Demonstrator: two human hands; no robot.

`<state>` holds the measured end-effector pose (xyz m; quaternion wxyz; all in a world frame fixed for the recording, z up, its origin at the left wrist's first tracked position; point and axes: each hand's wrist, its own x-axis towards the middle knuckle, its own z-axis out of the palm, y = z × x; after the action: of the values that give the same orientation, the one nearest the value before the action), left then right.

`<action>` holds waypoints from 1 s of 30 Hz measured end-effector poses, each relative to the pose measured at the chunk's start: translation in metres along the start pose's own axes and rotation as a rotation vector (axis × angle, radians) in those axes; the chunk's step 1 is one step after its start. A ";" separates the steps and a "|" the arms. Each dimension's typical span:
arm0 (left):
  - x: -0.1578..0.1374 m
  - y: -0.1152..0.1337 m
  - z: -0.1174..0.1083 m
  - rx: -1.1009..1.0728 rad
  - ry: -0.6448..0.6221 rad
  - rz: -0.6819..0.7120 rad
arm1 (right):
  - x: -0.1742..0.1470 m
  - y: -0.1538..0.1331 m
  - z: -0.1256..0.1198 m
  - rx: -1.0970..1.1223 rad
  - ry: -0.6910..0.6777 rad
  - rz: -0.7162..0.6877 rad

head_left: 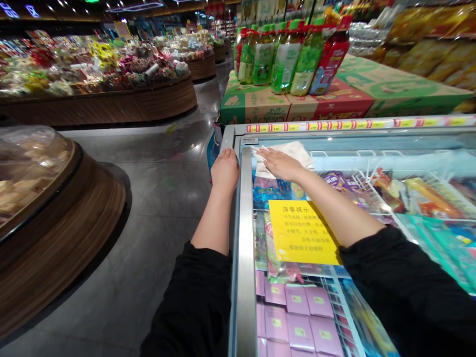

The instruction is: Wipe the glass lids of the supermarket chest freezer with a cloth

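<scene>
Left hand (225, 168): at the far left corner of the chest freezer (233, 307), back of the hand upward, fingers curled in over the outer edge of the frame; fingertips hidden, so cannot tell whether it grips the edge or only rests there. Left forearm bare, running forward nearly in line with the freezer's side, black sleeve (193, 302) pushed up. Right hand (280, 164): palm down, flattened, fingers extended and close together, pointing left toward the corner; nothing clasped, the hand spread on top of a cloth (299, 150). Right forearm slants in from the lower right, crossing above the upper right part of a yellow notice (303, 235); its sleeve is also black and pushed up. Cloth: white to off-white, thin-looking, creased, edges irregular; it lies on the glass top at the far left corner, just inside the brushed metal strip (246, 258), partly covered by the hand, with portions showing beyond and below it. Under the glass: wire baskets, coloured packets and, nearer the viewer, rows of pink boxes (299, 317). Beyond the price strip (349, 125), green-capped bottles (286, 59) stand on printed cartons (256, 101).
</scene>
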<state>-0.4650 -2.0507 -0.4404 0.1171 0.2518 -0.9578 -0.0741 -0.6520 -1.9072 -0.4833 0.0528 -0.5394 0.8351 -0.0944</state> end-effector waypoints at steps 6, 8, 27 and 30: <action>0.000 0.002 0.001 0.067 -0.006 0.003 | 0.037 0.006 -0.012 -0.055 -0.032 0.258; 0.000 0.003 0.000 0.066 -0.007 0.001 | 0.047 -0.005 -0.012 -0.060 -0.034 0.248; 0.005 -0.002 0.004 -0.043 -0.025 0.007 | 0.062 -0.019 -0.004 -0.066 -0.017 0.205; 0.012 -0.004 0.005 -0.048 -0.039 0.008 | 0.052 -0.034 -0.001 -0.067 -0.010 0.184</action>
<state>-0.4744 -2.0591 -0.4439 0.1049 0.2434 -0.9589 -0.1015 -0.6433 -1.9676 -0.4739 0.0475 -0.4622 0.8836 -0.0582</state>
